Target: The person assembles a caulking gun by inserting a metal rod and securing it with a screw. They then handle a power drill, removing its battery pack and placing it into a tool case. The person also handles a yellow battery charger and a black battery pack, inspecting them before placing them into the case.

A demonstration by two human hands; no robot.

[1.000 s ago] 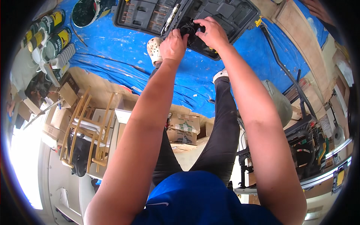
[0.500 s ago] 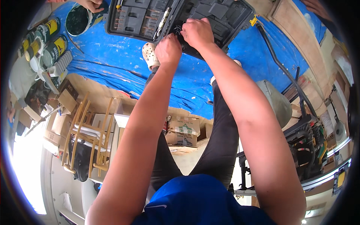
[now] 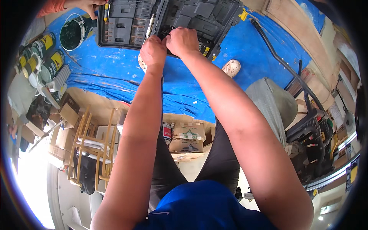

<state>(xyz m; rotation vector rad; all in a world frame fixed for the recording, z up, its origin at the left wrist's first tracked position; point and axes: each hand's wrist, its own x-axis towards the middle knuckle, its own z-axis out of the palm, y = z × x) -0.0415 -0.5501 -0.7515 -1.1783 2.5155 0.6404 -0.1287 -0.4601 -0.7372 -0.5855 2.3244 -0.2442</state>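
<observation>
An open black tool case (image 3: 209, 15) lies on the blue sheet at the top of the view, with several small bits (image 3: 109, 33) in its left half. A long drill bit (image 3: 150, 26) sits near the hinge. My left hand (image 3: 154, 53) is closed at the near edge of the case, fingertips pinched. Touching or nearly touching it, my right hand (image 3: 183, 41) is curled over the right half. Between them is a dark piece, mostly hidden by my fingers; I cannot make out its kind. Another person's hand (image 3: 87, 5) in an orange sleeve is at the case's far left corner.
A bucket (image 3: 73, 32) with dark contents stands left of the case, with several paint cans (image 3: 51, 69) beyond it. A bent black bar (image 3: 281, 61) crosses the right side. My light clog (image 3: 231, 68) rests on the blue sheet (image 3: 115, 63). Wooden chairs (image 3: 82, 153) stand lower left.
The case and my hands now appear farther left in view, and my right clog shows. The other person's hand has come to the case's corner. My fingers stay closed together.
</observation>
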